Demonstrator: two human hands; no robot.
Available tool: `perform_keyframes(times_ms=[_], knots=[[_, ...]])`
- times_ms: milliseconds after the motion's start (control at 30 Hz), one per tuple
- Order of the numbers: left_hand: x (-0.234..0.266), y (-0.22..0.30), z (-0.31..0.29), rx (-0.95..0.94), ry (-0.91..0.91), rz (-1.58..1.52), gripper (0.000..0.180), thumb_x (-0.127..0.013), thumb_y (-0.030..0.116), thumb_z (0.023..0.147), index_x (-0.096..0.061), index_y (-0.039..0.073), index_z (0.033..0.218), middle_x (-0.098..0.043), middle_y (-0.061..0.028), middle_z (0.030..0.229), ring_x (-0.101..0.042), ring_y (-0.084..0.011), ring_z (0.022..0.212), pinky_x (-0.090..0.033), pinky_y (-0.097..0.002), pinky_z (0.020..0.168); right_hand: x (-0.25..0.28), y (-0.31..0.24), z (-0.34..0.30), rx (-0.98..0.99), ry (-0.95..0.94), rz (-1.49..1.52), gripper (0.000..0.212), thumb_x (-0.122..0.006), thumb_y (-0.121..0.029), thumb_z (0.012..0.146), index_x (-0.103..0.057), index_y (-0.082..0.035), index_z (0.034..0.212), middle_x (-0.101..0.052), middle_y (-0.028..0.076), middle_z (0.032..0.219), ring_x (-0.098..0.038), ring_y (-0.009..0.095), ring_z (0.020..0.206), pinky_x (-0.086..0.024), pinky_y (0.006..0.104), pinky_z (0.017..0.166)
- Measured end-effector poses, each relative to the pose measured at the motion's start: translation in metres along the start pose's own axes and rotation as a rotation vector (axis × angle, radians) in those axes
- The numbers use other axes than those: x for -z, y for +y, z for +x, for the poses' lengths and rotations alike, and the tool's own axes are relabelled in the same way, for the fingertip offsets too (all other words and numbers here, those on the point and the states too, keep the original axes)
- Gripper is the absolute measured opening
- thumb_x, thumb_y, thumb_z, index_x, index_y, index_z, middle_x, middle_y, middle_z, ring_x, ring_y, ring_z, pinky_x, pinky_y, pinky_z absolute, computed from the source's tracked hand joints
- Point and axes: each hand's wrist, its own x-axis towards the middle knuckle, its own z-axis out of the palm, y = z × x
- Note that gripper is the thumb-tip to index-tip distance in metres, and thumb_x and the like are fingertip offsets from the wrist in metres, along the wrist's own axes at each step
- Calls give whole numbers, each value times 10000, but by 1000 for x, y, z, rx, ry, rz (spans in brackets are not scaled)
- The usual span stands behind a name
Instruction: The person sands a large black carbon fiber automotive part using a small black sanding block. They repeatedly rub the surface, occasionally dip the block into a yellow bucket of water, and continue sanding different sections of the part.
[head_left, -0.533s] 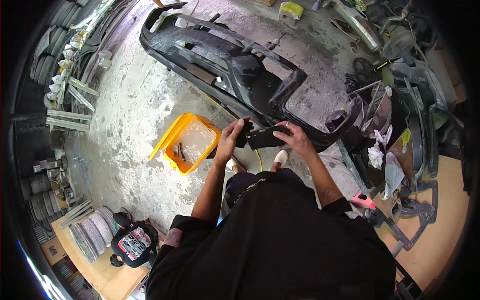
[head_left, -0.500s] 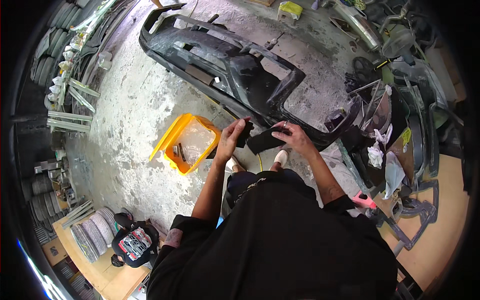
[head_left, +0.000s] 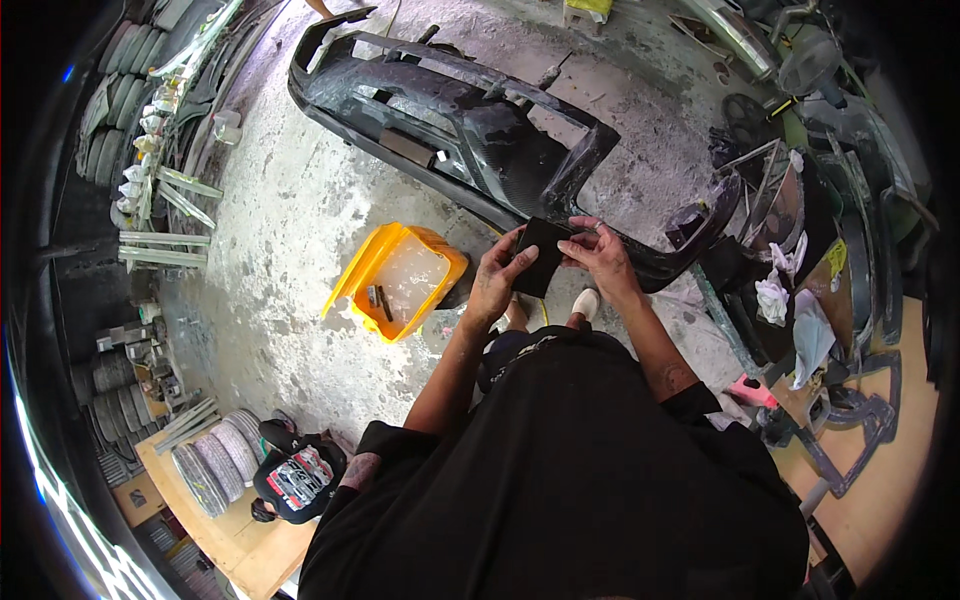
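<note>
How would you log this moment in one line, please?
left hand: holding black sheet; right hand: pinching its edge; yellow container: open; black bumper: ahead

Floor (head_left: 290,300): grey, patchy, pale-stained. Pale shoe (head_left: 587,302) and yellow cable (head_left: 545,313) on it; black bumper (head_left: 505,150) and yellow bin (head_left: 458,268) too, undersides hidden. Wooden table (head_left: 235,547), lower left: grey rolls (head_left: 222,457) in a row.

A co-worker (head_left: 300,478) in black is beside a wooden table (head_left: 245,548).
</note>
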Motion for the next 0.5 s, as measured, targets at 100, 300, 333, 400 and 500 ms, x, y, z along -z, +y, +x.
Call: perform_keyframes(times_ms=[100,300,333,400,500], knots=[[-9,18,-2,122,-68,-44,440,-576,273,1094,-573,18,1453,-694,-70,1280,-638,-126,1164,-475,-279,1046,-1,-8,-11,21,-56,-80,594,-822,-58,897,-515,-43,1405,-672,109,1010,-706,179,927,-651,327,818],[-17,2,4,47,-69,5,496,-521,352,1116,-552,29,1491,-691,-87,1298,-642,-133,1160,-478,-277,1037,-4,-14,-20,211,-108,-103,653,-824,-57,896,-507,-51,1466,-644,80,1020,-683,152,873,-627,286,762],[-22,5,2,32,-50,-5,513,-506,375,1119,-550,26,1493,-691,-93,1298,-649,-136,1149,-483,-278,1032,-4,-15,-22,211,-106,-98,653,-824,-57,896,-507,-51,1466,-644,80,1020,-683,152,873,-627,286,762],[-31,9,-6,56,-49,-62,536,-490,403,1120,-551,19,1489,-693,-102,1296,-658,-143,1140,-488,-281,1027,-2,-19,-24,207,-104,-274,612,-799,-44,914,-536,-75,1466,-618,55,1006,-670,131,888,-609,269,752],[-36,8,-11,73,-34,-126,575,-467,447,1120,-552,8,1481,-698,-114,1285,-673,-154,1124,-501,-286,1013,4,-17,-24,262,-179,-213,506,-755,-39,944,-589,-86,1420,-672,65,1092,-670,107,910,-602,265,749]])
